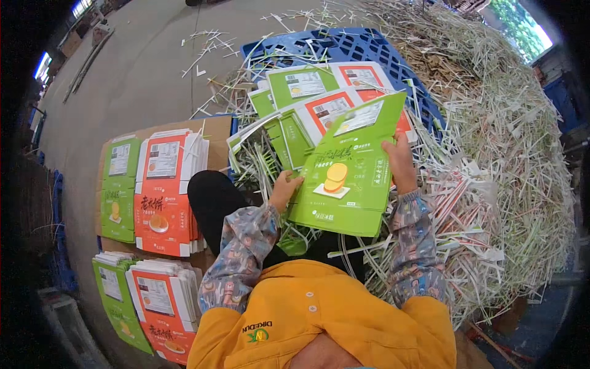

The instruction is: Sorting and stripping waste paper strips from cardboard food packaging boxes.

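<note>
A flat green printed carton blank (362, 172), with a picture of yellow cakes on it, is held up in front of me between both hands. My left hand (284, 190) pinches its left edge, fingers closed. On the opposite edge, my right hand (402, 162) grips it with the thumb on the front; the other fingers are partly hidden behind. Just beyond lie more sheets: a green carton blank (299, 85) and a red and white carton blank (329, 112), fanned over a blue plastic pallet (387, 49).
To my left, stacks of green blanks (120, 184) and red blanks (161, 212) lie on brown cardboard (216, 136). Nearer me stand more red stacks (163, 301). A large heap of shredded paper strips (504, 154) fills the right side. Loose strips (206, 49) litter the concrete floor.
</note>
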`<state>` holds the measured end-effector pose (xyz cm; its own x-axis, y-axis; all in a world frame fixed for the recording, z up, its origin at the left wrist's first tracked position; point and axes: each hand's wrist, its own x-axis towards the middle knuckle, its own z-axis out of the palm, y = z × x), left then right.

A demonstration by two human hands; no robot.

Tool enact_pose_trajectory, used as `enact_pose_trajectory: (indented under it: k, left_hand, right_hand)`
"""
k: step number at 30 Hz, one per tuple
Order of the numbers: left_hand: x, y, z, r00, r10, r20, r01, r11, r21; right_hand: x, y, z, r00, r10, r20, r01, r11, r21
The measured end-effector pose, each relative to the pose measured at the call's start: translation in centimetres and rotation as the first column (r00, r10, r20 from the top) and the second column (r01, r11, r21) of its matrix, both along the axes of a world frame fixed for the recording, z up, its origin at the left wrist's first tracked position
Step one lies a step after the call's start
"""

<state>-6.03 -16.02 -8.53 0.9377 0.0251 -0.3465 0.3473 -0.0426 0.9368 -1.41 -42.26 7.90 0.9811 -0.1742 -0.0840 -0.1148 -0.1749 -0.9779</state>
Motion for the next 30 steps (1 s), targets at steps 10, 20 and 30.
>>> enact_pose_trajectory:
  k: [10, 20, 30]
  left_hand:
    - [-6.2, -3.1, 4.5, 0.836, -0.218, -0.503, -0.045, 0.888, -0.459]
    - [-5.2, -7.8, 2.0, 0.788, -0.185, -0.587, -0.535, 0.267, -0.802]
    - [-4.2, -6.1, 2.4, 0.756, -0.028, -0.654, -0.639, 0.184, -0.747]
  right_hand:
    - [3.7, 1.9, -4.8, 0.995, -0.096, 0.038, 0.102, 0.845, -0.524]
    - [3.9, 4.6, -2.3, 0.992, -0.049, -0.119, -0.034, 0.788, -0.614]
    - [4.2, 5.4, -3.8, 0.999, 0.043, 0.002, -0.033, 0.805, -0.593]
